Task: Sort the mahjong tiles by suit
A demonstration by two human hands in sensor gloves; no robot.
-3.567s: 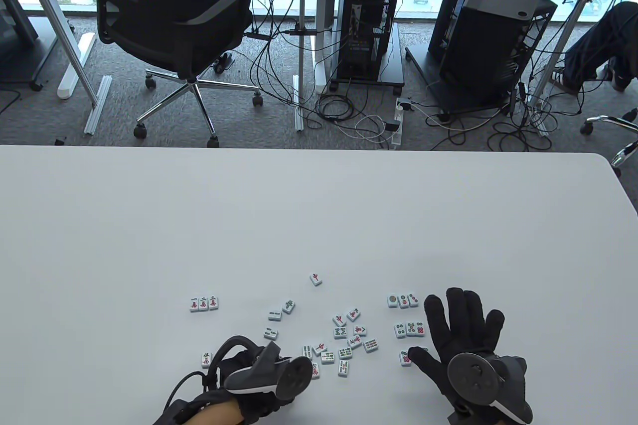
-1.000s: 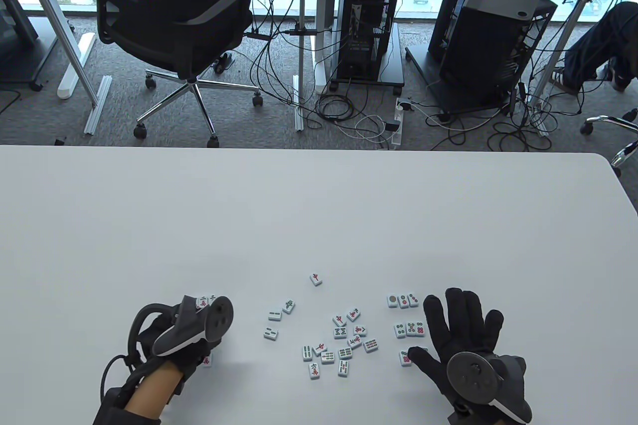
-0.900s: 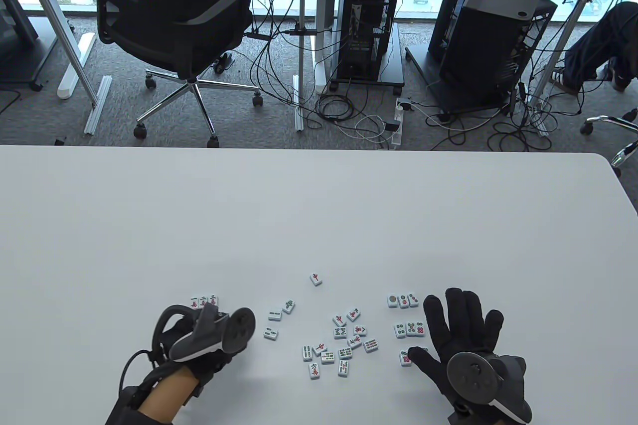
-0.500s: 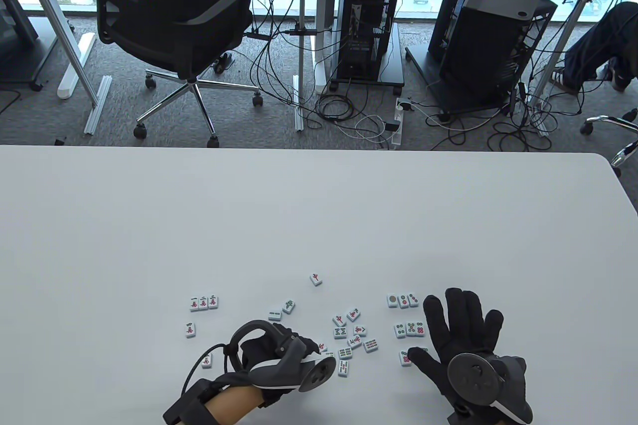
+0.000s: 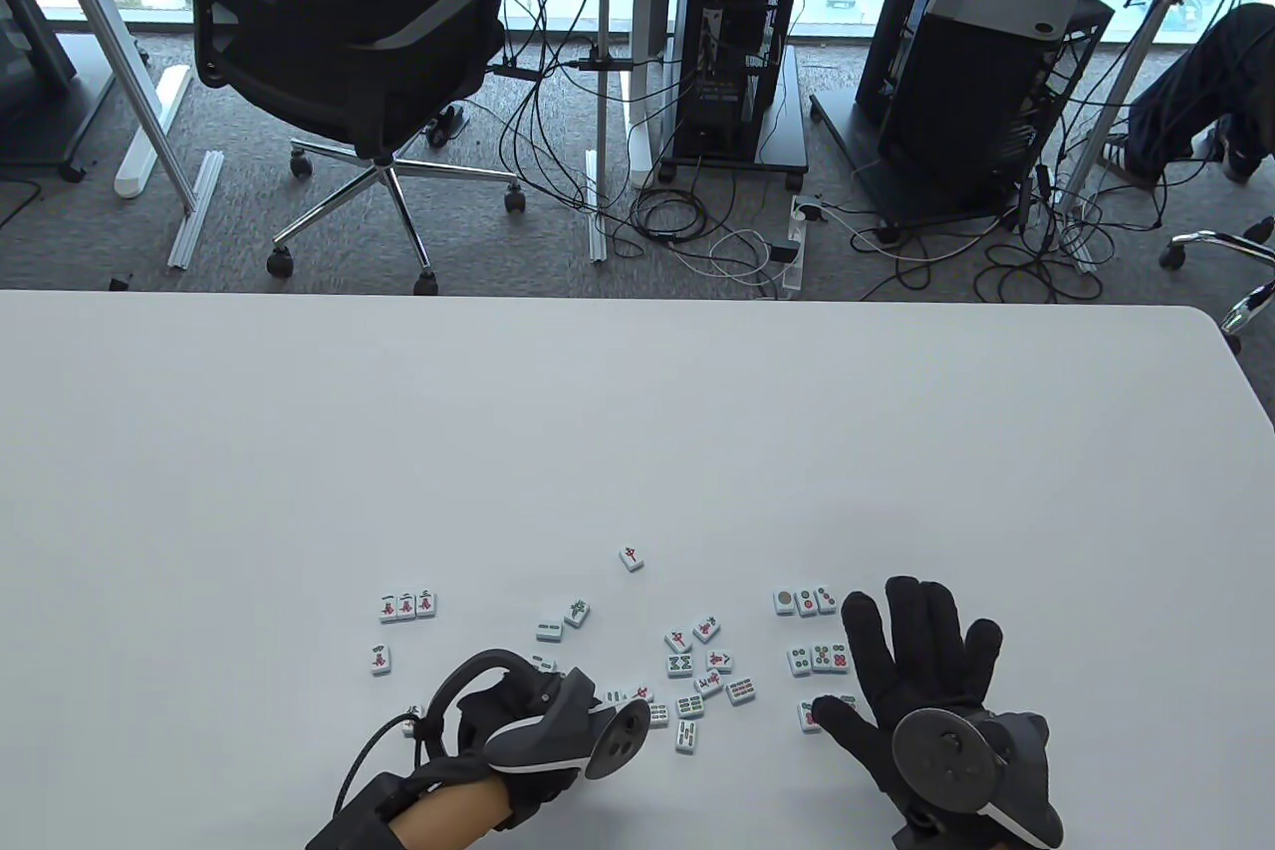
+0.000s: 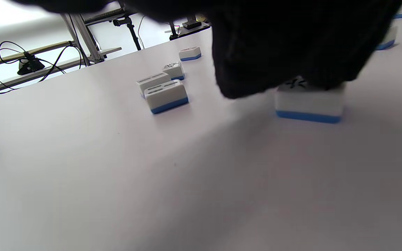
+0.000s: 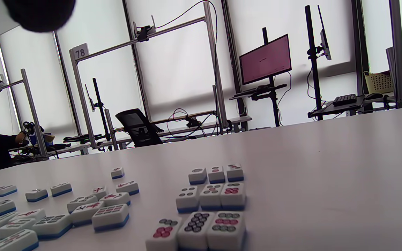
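Beyond the white table (image 5: 637, 412) lies grey carpet (image 5: 90, 222) strewn with cables (image 5: 717, 232). A black mesh office chair (image 5: 339, 63) stands far left; computer towers (image 5: 737, 63) sit under window-side desks.

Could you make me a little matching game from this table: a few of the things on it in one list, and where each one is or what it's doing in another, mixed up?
Things:
1. black-gloved left hand
2. black-gloved right hand
3. row of three white character tiles
4. lone white red-marked tile

Places or states:
A. farthest from the person
B. fingers spread flat
C. fingertips on a tile
D. far left group

Pairs: 1-C, 2-B, 3-D, 4-A
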